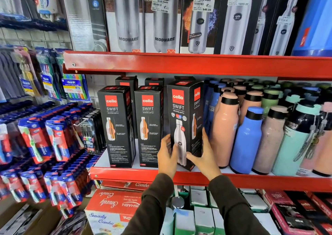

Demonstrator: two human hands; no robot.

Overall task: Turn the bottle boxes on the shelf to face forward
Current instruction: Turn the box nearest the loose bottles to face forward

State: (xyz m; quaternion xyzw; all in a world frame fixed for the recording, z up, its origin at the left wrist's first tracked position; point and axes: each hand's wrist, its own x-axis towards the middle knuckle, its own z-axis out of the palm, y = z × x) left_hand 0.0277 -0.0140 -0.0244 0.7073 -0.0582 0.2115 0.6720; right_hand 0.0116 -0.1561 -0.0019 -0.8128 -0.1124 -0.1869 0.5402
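Three tall black Cello Swift bottle boxes stand in a row on the red middle shelf (125, 174). The left box (117, 126) and the middle box (149, 125) show a text-heavy panel with a small orange cutaway bottle. The right box (185, 116) shows its steel-bottle panel and is turned slightly, so its right side also shows. My left hand (168, 155) grips its lower left edge and my right hand (204, 155) holds its lower right corner. More black boxes stand behind the row, mostly hidden.
Loose peach, blue and mint bottles (248, 139) crowd the shelf right beside the held box. Boxed steel bottles (164, 18) fill the shelf above. Toothbrush packs (53, 137) hang at the left. Red combo cartons (111, 204) sit below.
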